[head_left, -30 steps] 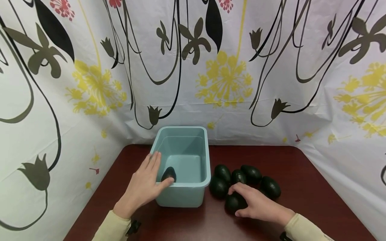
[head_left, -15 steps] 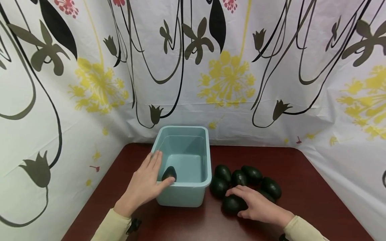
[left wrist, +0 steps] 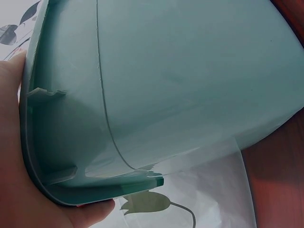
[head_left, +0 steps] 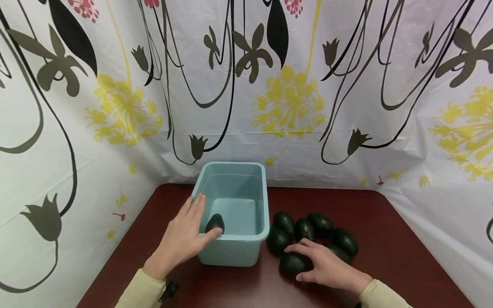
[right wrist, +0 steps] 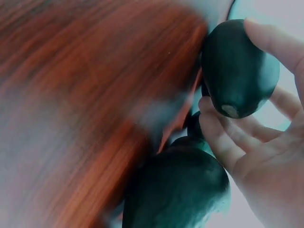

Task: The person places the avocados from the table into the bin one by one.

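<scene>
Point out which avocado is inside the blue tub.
The single avocado in the near-left corner of the tub, beside the left hand. It alone is inside; the right hand grips another avocado, and the rest lie on the table.

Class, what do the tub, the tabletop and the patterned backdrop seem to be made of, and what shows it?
Tub: probably moulded plastic, smooth and satiny, with ribs under its rim.
Tabletop: wood or laminate, glossy, with reflections and streaky grain.
Backdrop: printed sheeting, fairly matt and creased; fabric or plastic, unclear.
</scene>
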Action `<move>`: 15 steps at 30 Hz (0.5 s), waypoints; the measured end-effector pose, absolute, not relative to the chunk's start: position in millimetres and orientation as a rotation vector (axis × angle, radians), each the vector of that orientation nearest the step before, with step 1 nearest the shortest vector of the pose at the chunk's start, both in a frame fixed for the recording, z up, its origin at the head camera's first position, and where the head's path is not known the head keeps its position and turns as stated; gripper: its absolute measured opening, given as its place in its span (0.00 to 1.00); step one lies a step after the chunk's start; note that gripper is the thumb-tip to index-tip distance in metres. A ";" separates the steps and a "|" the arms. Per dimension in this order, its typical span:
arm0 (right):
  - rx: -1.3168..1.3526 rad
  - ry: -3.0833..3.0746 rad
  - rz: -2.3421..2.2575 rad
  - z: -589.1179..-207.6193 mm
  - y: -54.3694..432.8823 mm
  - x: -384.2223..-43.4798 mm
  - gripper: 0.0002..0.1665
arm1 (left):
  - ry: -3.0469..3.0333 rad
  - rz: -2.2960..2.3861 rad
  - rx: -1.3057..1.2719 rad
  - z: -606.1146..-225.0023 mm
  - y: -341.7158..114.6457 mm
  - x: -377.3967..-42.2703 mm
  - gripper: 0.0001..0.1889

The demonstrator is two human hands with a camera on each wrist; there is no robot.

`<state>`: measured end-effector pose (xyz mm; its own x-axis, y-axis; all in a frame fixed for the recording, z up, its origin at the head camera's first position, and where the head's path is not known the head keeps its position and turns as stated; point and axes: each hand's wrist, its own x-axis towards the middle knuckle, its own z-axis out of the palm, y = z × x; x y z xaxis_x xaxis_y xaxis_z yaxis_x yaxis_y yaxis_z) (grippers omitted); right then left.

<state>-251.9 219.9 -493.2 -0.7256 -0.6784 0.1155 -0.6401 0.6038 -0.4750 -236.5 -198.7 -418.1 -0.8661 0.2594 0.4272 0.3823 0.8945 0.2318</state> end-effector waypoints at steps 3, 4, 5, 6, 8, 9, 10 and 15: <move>-1.141 2.768 -0.793 -495.8 219.8 -250.8 0.40 | -2.671 -0.436 -0.472 -417.8 -198.4 -235.3 0.55; -1.140 2.782 -0.799 -496.1 219.8 -250.6 0.41 | -2.672 -0.434 -0.471 -417.7 -198.2 -235.1 0.55; -1.138 2.794 -0.808 -496.1 219.9 -250.4 0.41 | -2.672 -0.433 -0.472 -417.5 -198.2 -235.0 0.55; -1.136 2.802 -0.820 -495.9 220.0 -250.4 0.40 | -2.671 -0.431 -0.472 -417.4 -198.2 -234.9 0.55; -1.137 2.819 -0.834 -494.8 220.3 -250.5 0.39 | -2.670 -0.430 -0.472 -417.1 -198.3 -234.8 0.55; -1.134 2.827 -0.838 -494.0 220.6 -250.7 0.39 | -2.670 -0.430 -0.472 -417.0 -198.3 -234.9 0.55; -1.134 2.833 -0.842 -493.3 220.9 -250.9 0.38 | -2.670 -0.428 -0.474 -417.0 -198.3 -235.0 0.54; -1.135 2.835 -0.880 -490.8 223.6 -251.9 0.38 | -2.663 -0.427 -0.484 -416.8 -198.1 -235.7 0.54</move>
<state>-251.9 223.6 -490.8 -0.7442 -0.6269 0.2305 -0.6473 0.5917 -0.4805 -235.7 -198.1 -416.8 -0.8607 0.2688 0.4323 0.3905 0.8935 0.2219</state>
